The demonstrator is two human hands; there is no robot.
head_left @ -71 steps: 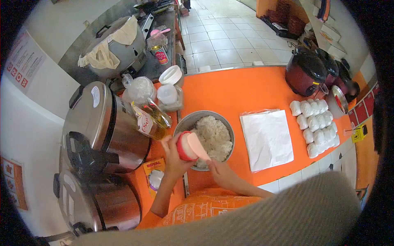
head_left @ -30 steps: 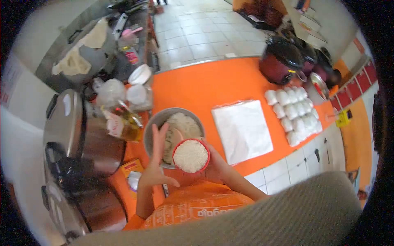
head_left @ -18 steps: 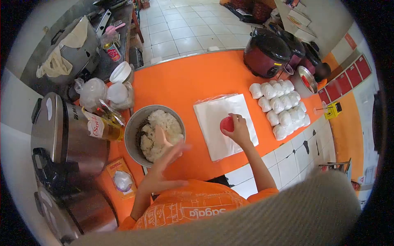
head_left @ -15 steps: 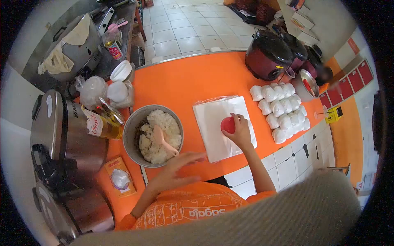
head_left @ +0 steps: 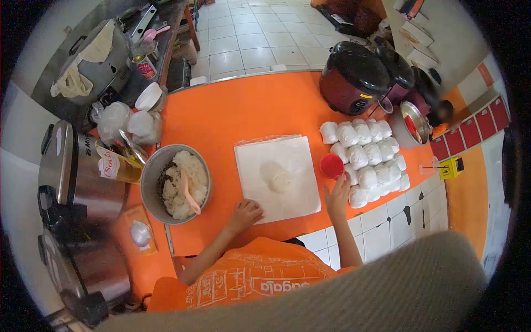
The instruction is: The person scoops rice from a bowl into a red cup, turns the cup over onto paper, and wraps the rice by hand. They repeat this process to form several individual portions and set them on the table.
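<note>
A mound of white rice lies on a stack of white paper sheets on the orange table. My left hand is at the near left corner of the stack, its fingers curled on the paper's edge. Right of the paper, the red cup stands beside rows of white wrapped bundles. My right hand is just below the cup, fingers stretched and apart, holding nothing. On the left a metal pot holds rice, with a pink paddle resting in it.
Large steel cookers line the left side, by an oil pouch and plastic tubs. Dark red rice cookers and a metal pot stand at the far right. A small packet lies near the left edge.
The red cup has moved from over the paper to its right, and my right hand has let go of it. Rice now shows on the paper. My left hand has moved from near the pot to the paper's corner.
</note>
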